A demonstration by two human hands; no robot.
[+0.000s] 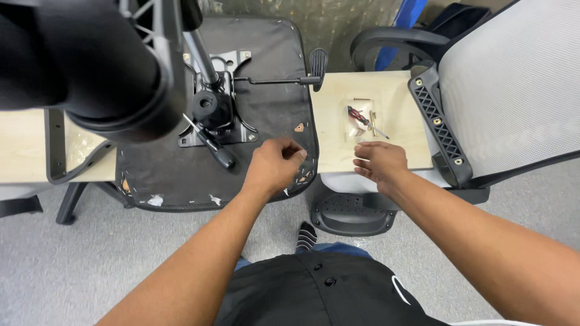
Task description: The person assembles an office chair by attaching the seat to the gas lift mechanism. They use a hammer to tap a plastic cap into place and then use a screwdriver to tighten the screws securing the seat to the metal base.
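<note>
Two hands are in the head view, both the person's own. Left hand [275, 164] has fingers curled and pinched at the front right corner of the upturned black fabric-covered seat pan [272, 78]; something small may sit in the pinch, can't tell what. Right hand [379, 162] is mostly open, fingers loosely bent, fingertips resting on the pale wooden board [338, 115] just below the clear plastic hardware bag [364, 121]. It holds nothing.

Judgement on doing the step well: line the fastener up square with the corner hole before turning, start it by finger to avoid cross-threading, keep the seat pan from shifting on the board, and keep the bag within reach of the free hand.

Counts, same view:
- One seat pan, underside up, lying across the board.
- One black metal tilt mechanism plate [217, 115] bolted at its centre, with one gas-lift column [202, 57] rising out of it.
- One long lever with a black paddle grip [318, 60] pointing right.
- One short black-handled lever [214, 148] pointing down.
- One hardware bag; a red-handled tool and a few screws show inside, exact screw count too small to tell.
- One white mesh chair back [513, 90] at right, with one black ribbed bracket [438, 124] along its edge.
- One black plastic armrest [353, 211] on the grey floor below the board.
</note>
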